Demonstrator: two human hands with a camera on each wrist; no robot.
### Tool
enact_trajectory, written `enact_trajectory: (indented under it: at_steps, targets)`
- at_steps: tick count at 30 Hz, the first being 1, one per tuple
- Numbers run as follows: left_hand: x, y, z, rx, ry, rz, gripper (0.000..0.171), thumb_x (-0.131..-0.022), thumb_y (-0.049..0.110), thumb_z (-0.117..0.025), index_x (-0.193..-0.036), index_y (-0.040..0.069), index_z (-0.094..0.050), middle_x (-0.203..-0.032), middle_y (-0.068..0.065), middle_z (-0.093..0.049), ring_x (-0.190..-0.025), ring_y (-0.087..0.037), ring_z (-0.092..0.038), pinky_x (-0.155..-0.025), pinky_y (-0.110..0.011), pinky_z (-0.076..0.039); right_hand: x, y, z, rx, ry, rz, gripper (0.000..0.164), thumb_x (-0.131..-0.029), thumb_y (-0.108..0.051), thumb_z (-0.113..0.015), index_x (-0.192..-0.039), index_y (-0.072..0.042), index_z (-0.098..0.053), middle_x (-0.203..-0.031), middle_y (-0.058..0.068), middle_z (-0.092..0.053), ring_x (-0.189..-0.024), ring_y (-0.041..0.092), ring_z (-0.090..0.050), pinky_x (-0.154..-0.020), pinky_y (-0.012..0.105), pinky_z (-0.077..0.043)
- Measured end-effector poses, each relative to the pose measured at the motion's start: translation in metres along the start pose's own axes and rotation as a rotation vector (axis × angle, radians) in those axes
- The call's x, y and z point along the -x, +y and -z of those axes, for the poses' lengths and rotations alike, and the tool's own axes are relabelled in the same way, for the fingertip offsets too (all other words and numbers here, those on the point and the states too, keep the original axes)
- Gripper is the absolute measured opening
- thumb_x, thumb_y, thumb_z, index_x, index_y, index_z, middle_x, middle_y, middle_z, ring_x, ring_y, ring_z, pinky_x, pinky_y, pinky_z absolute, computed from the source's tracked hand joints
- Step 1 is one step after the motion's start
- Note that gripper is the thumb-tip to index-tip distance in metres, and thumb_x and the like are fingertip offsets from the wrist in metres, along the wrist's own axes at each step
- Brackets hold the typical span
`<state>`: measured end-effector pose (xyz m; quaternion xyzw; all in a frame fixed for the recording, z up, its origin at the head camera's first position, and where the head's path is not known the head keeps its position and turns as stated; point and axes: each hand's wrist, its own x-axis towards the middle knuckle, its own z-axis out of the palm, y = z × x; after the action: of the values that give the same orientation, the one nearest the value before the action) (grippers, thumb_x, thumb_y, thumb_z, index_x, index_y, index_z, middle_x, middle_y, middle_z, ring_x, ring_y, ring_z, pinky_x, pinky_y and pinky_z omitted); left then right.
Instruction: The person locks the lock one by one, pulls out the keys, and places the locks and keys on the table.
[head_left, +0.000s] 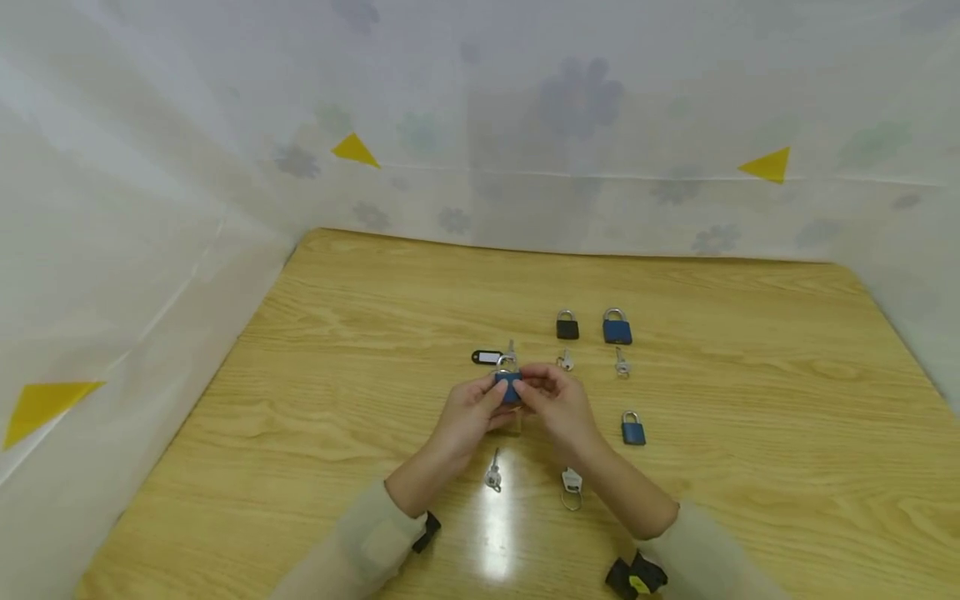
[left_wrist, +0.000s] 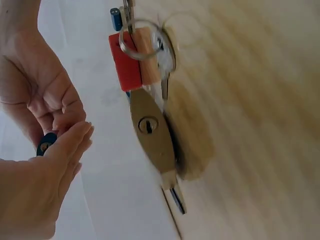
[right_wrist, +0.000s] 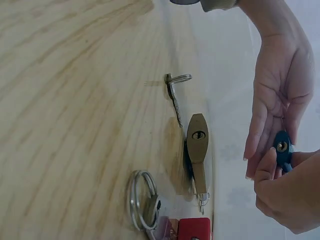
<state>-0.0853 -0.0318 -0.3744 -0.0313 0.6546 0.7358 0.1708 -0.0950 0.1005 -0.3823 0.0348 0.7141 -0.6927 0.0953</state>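
A small blue padlock [head_left: 508,388] with a silver shackle is held above the table, and both hands are on it. My left hand [head_left: 468,412] pinches its left side, thumb in front and fingers behind. From the other side my right hand [head_left: 558,408] pinches it between thumb and fingers. In the right wrist view the padlock [right_wrist: 282,146] shows its keyhole end. Below the hands, a brass-coloured padlock base [left_wrist: 149,131] with a keyhole lies on the table, beside a red piece [left_wrist: 125,62]. The hands hide most of these in the head view.
Behind the hands are a black padlock [head_left: 567,329], a larger blue padlock [head_left: 617,332], keys [head_left: 622,364] and a black tag [head_left: 486,357]. Another blue padlock [head_left: 633,432] lies to the right. Nearer me are a key [head_left: 492,477] and a ringed key [head_left: 572,481].
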Motion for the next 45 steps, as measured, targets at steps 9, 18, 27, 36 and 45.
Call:
enact_trajectory:
  at_steps: [9, 18, 27, 36, 45]
  targets:
    - [-0.031, 0.026, 0.004, -0.253, 0.123, -0.079, 0.033, -0.096, 0.010, -0.049, -0.126, -0.005, -0.053, -0.116, -0.022, -0.062, -0.103, -0.034, -0.062, -0.087, -0.035, -0.054, -0.029, -0.018, -0.001, -0.111, 0.078, 0.002, 0.026, -0.091, 0.000, -0.053, -0.115, 0.009, -0.051, -0.091, 0.002, -0.056, -0.075, 0.005, -0.056, -0.070, 0.017, -0.053]
    - [-0.087, 0.042, 0.014, -0.454, 0.301, -0.197, 0.026, -0.088, 0.009, -0.062, -0.110, -0.005, -0.064, -0.099, -0.020, -0.069, -0.090, -0.032, -0.067, -0.070, -0.023, -0.057, -0.082, -0.031, -0.006, -0.097, 0.158, -0.040, 0.030, -0.091, -0.002, -0.055, -0.118, 0.009, -0.052, -0.093, 0.006, -0.056, -0.076, 0.010, -0.059, -0.074, 0.019, -0.055]
    - [-0.151, 0.004, 0.030, -0.704, 0.343, -0.073, 0.022, -0.077, 0.016, -0.076, -0.094, 0.002, -0.073, -0.095, -0.011, -0.072, -0.088, -0.019, -0.066, -0.074, -0.024, -0.054, -0.118, -0.013, -0.004, 0.096, 0.105, -0.204, 0.037, -0.091, 0.002, -0.051, -0.127, 0.011, -0.048, -0.130, 0.026, -0.051, -0.118, 0.033, -0.054, -0.098, 0.033, -0.047]
    - [-0.216, -0.042, 0.035, -0.887, 0.323, 0.034, 0.013, -0.077, 0.011, -0.070, -0.066, 0.005, -0.071, -0.070, -0.005, -0.068, -0.065, -0.018, -0.057, -0.056, -0.024, -0.049, -0.126, -0.002, -0.004, 0.352, 0.101, -0.233, 0.036, -0.093, -0.006, -0.048, -0.126, 0.007, -0.051, -0.132, 0.023, -0.051, -0.124, 0.032, -0.048, -0.102, 0.037, -0.044]
    - [-0.320, -0.131, 0.069, -0.988, 0.419, -0.080, 0.021, -0.068, 0.011, -0.065, -0.049, 0.019, -0.062, -0.055, 0.003, -0.058, -0.053, -0.013, -0.050, -0.045, -0.023, -0.043, -0.124, 0.000, -0.009, 0.414, 0.090, -0.228, 0.034, -0.093, -0.006, -0.046, -0.122, 0.008, -0.054, -0.126, 0.024, -0.054, -0.118, 0.032, -0.051, -0.097, 0.036, -0.047]
